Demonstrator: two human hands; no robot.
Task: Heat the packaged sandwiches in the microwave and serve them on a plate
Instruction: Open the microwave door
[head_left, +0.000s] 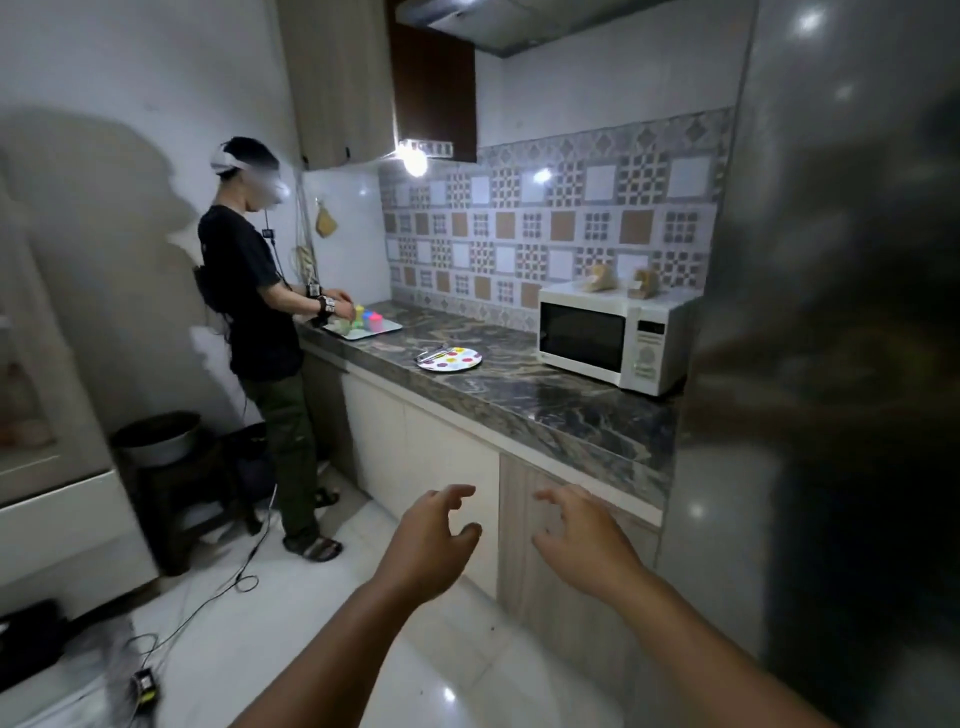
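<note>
Both hands, left hand (431, 540) and right hand (582, 540), hang spread, holding nothing. The 2 sandwiches (621, 283) sit atop the closed microwave (608, 338); the plate (451, 359) waits, so heating seems unstarted.

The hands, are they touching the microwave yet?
Apart. The head view shows both the left hand and the right hand held out in the air above the floor, holding nothing, with the microwave far off on the counter.
</note>
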